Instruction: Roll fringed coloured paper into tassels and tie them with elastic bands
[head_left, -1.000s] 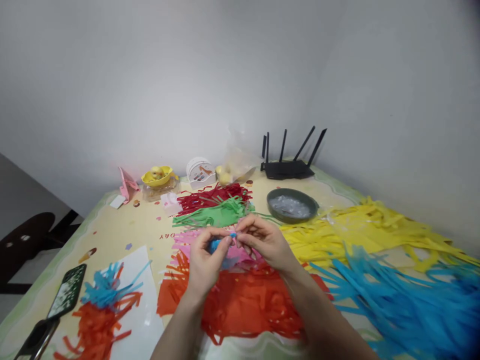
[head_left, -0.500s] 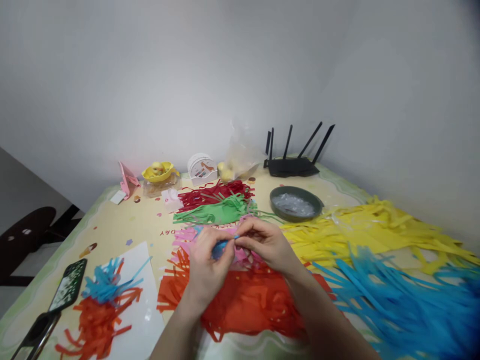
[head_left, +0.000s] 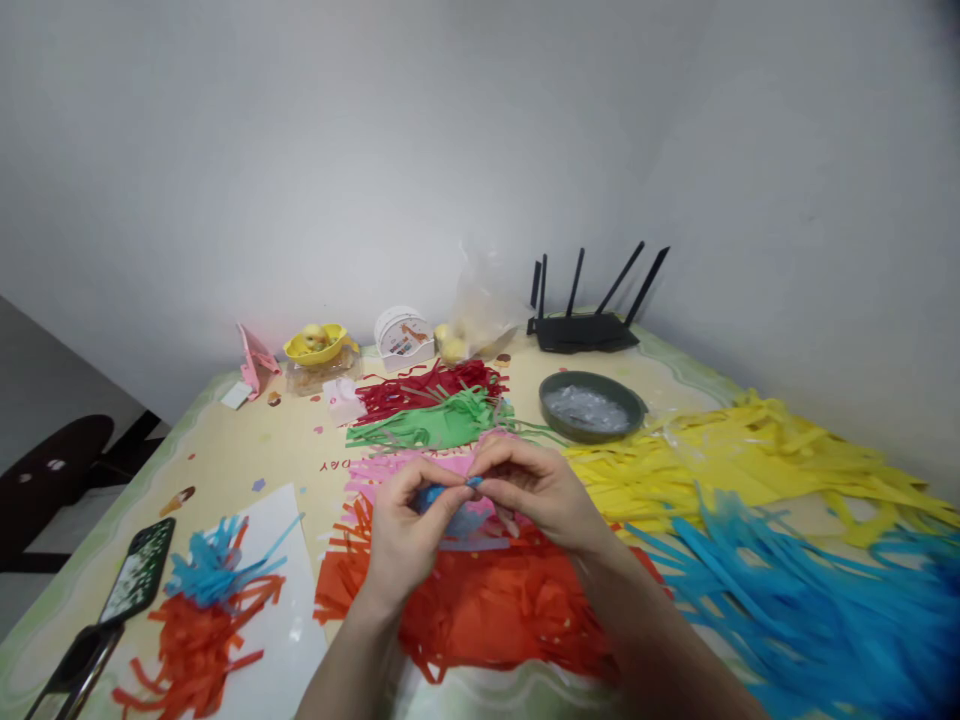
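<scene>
My left hand [head_left: 416,530] and my right hand [head_left: 536,490] meet fingertip to fingertip over the middle of the table. Both pinch a small blue paper piece [head_left: 474,482], and more of the blue shows inside the left hand's curled fingers. Beneath them lie fringed pink tissue paper [head_left: 457,465] and a wide fringed orange-red tissue sheet [head_left: 502,610]. Farther back are fringed green paper [head_left: 427,425] and dark red paper [head_left: 427,390]. Fringed blue tissue [head_left: 780,600] is spread at the right, beside fringed yellow tissue [head_left: 780,460].
A dark bowl [head_left: 551,410] with clear plastic stands behind my right hand, before a black router [head_left: 585,334]. On a white sheet [head_left: 289,640] at left lie blue and orange tassels [head_left: 195,640], near a phone [head_left: 139,575]. A yellow dish [head_left: 330,355] and coaster holder [head_left: 405,345] sit by the wall.
Both hands stay together at nearly the same spot, with the left fingers slightly shifted. More of the blue paper shows at the fingertips and below the left hand.
</scene>
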